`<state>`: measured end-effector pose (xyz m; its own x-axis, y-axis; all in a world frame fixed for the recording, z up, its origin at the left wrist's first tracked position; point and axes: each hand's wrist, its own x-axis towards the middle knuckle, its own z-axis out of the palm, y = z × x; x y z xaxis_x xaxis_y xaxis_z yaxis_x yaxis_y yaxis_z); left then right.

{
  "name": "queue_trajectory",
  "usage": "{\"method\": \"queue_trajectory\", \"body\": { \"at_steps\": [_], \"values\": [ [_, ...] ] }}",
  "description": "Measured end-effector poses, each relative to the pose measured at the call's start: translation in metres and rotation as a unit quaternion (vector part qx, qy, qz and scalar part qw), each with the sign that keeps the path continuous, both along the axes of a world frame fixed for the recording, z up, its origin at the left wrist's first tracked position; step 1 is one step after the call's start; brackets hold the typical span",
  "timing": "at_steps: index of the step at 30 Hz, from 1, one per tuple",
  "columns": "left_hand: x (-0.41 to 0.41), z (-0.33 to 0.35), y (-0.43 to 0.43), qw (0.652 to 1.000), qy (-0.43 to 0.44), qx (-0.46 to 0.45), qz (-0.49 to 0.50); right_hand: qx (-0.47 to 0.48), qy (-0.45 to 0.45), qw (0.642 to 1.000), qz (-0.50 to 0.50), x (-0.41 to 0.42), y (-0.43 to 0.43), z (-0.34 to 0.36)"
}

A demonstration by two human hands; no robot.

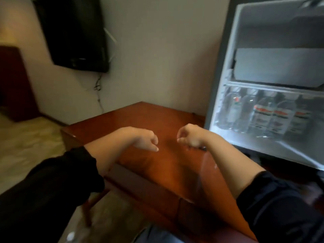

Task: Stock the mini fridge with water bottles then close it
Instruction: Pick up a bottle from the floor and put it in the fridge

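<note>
Head view, blurred with motion

- Mini fridge (263,28) is standing open, its lit white interior facing you; you are not seeing its door.
- Water bottles (263,116) are lying side by side on the lower shelf inside the fridge, under the grey freezer flap (280,65). White labels with red marks are showing; the blur is making an exact count impossible.
- Your right hand (190,136) is hanging just left of the fridge's lower corner, wrist bent, fingers loosely curled, grasping nothing.
- Your left hand (145,139) is hanging further left of the fridge, close to the right hand but not touching it, fingers drooping and relaxed, also empty.
- Both hands are hovering over the wooden table (157,116), which is sitting right against the fridge's left side.
- Black sleeves (52,181) are covering both upper forearms.
- A dark wall-mounted television (73,32) is hanging well left of the fridge, with a cable (98,88) trailing down the wall below it
</note>
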<state>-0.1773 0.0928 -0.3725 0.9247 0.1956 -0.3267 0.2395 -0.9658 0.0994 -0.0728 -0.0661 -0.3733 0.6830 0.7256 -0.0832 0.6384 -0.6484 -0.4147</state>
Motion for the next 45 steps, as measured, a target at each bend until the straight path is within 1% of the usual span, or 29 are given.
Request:
{"method": "queue_trajectory", "body": {
  "at_steps": [3,7,12,17,20,25,31,33,39,45],
  "values": [
    [-0.042,-0.014,0.034,0.998,0.015,0.021,0.05,-0.01,0.031,0.998,0.054,-0.028,0.042,-0.009],
    [-0.098,-0.029,0.068,0.993,0.03,0.02,0.116,-0.022,0.04,0.991,0.128,-0.064,0.093,-0.027],
    [-0.157,-0.056,0.106,0.978,0.044,0.0,0.204,-0.044,0.058,0.974,0.213,-0.104,0.153,-0.062],
    [-0.201,-0.099,0.137,0.956,0.026,-0.037,0.29,-0.077,0.102,0.955,0.269,-0.14,0.204,-0.098],
    [-0.22,-0.133,0.157,0.942,0.024,-0.059,0.329,-0.095,0.12,0.948,0.281,-0.156,0.234,-0.129],
    [-0.245,-0.2,0.191,0.913,0.025,-0.111,0.391,-0.097,0.151,0.941,0.287,-0.176,0.277,-0.193],
    [-0.255,-0.276,0.226,0.885,0.003,-0.145,0.443,-0.124,0.152,0.937,0.29,-0.181,0.331,-0.272],
    [-0.253,-0.3,0.238,0.876,0.004,-0.157,0.457,-0.129,0.159,0.939,0.276,-0.178,0.347,-0.301],
    [-0.243,-0.364,0.273,0.871,0.005,-0.161,0.465,-0.138,0.182,0.947,0.225,-0.165,0.383,-0.384],
    [-0.233,-0.418,0.304,0.87,0.008,-0.162,0.465,-0.17,0.188,0.95,0.184,-0.155,0.408,-0.454]
  ]
}}
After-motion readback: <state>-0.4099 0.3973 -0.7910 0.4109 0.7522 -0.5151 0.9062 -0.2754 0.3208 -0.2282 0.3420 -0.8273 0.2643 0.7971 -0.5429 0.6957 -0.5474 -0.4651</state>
